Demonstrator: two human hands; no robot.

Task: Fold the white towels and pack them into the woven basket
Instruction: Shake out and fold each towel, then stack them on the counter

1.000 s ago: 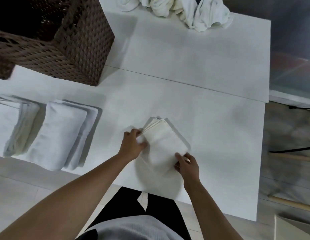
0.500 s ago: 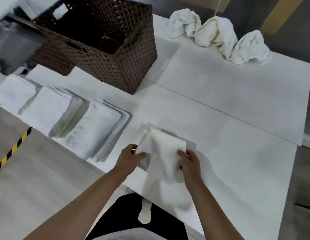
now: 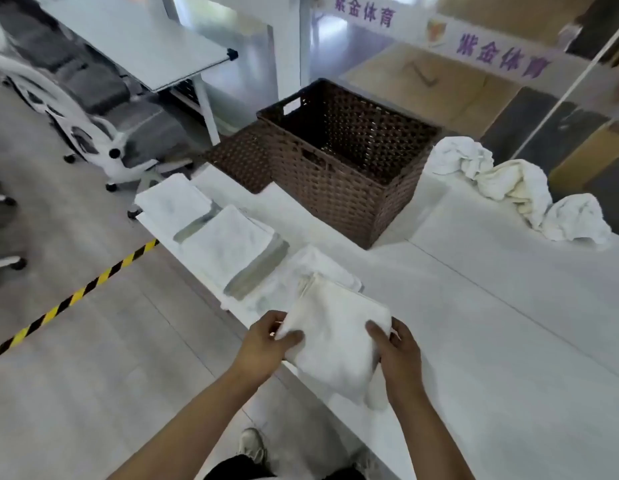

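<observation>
Lifted off the desk [image 3: 491, 341] now, the towel [image 3: 335, 344] — left hand [image 3: 266, 344] and right hand [image 3: 396, 355] pinch its sides — near the basket [image 3: 335, 188].

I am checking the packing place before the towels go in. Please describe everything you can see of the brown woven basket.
The brown woven basket is a deep rectangular box of dark brown wicker-like weave. It has an open top, and a handle slot is cut in its far wall and in its near left wall. It stands upright on the white table, at the far left part. Its inside looks dark and no towel shows in it. No hand touches it. A second brown woven piece sits against its left side.
</observation>
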